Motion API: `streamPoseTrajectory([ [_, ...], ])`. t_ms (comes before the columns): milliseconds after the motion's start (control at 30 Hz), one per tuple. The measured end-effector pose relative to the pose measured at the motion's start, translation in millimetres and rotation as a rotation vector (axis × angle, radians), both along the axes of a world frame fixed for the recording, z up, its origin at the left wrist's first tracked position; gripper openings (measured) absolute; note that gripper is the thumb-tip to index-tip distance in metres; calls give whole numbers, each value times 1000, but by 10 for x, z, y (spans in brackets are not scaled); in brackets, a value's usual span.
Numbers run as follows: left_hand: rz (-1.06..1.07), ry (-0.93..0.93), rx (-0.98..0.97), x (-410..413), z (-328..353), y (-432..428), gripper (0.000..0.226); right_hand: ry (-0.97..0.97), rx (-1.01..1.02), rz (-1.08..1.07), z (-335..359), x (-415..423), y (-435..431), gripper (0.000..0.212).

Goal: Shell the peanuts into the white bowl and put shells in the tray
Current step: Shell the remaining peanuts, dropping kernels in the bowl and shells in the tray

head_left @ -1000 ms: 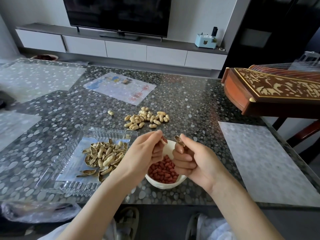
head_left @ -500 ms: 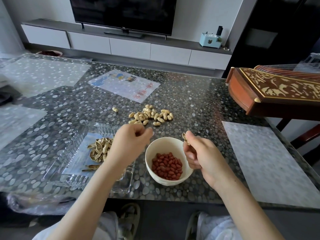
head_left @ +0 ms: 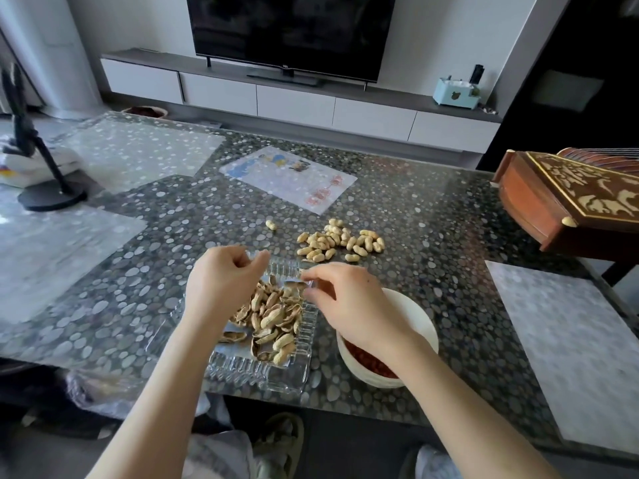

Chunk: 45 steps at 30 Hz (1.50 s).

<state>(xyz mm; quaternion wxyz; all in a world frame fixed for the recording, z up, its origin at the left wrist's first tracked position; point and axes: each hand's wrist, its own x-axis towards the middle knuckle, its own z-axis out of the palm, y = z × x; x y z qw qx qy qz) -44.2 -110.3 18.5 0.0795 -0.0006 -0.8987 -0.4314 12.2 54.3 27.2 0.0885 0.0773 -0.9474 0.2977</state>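
At the left edge a black round-based stand (head_left: 52, 198) sits on the glossy pebble-patterned table top (head_left: 432, 216). Left of centre, the left hand (head_left: 221, 281) hovers over the clear ribbed glass tray (head_left: 262, 375), fingers curled to the thumb; whether they pinch anything I cannot tell. Tan, ridged empty shells (head_left: 273, 316) heap in the tray. The right hand (head_left: 349, 305) reaches over its far right corner, fingertips bunched and blurred, hold unclear, wrist hiding much of the round white bowl (head_left: 422, 319) of red-skinned kernels (head_left: 371, 363). Unshelled peanuts (head_left: 340, 242) lie above. A carved brown wooden instrument (head_left: 570, 198) is cut off at right.
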Motion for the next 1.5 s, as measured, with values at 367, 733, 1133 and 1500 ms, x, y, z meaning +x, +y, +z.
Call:
streamPoseTrajectory([
  [367,1,41,12,-63,-4,-30,48,-208,198,-467,-175,-889,764,20],
  [733,-82,96,-16,-66,22,145,45,-290,398,-445,-417,-1220,880,23],
  [1133,-502,79,135,224,72,445,48,-291,-586,27,140,147,433,21],
  [1500,-818,-18,195,559,92,676,38,-209,-437,-11,112,702,515,28],
])
